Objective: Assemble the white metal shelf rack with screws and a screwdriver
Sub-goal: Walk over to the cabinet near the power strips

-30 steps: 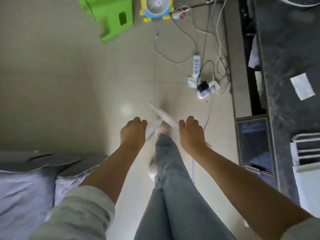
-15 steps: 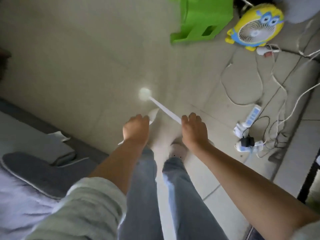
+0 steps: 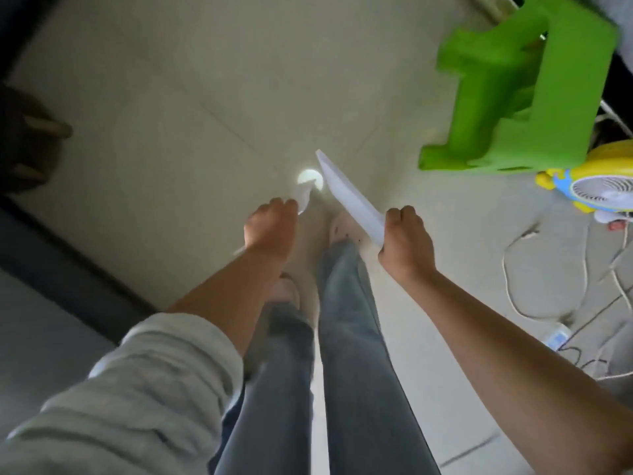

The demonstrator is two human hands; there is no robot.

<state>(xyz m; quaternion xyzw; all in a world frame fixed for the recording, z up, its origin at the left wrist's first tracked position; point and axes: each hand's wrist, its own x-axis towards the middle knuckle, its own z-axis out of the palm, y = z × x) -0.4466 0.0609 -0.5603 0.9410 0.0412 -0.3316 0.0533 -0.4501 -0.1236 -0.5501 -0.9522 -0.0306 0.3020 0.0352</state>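
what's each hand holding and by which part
The right hand grips a flat white sheet or panel by its near end. The left hand pinches a small crumpled clear piece by its lower end; what it is cannot be told.

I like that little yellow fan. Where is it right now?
In the head view the yellow fan sits on the floor at the far right edge, just below the green stool, with white cords nearby.
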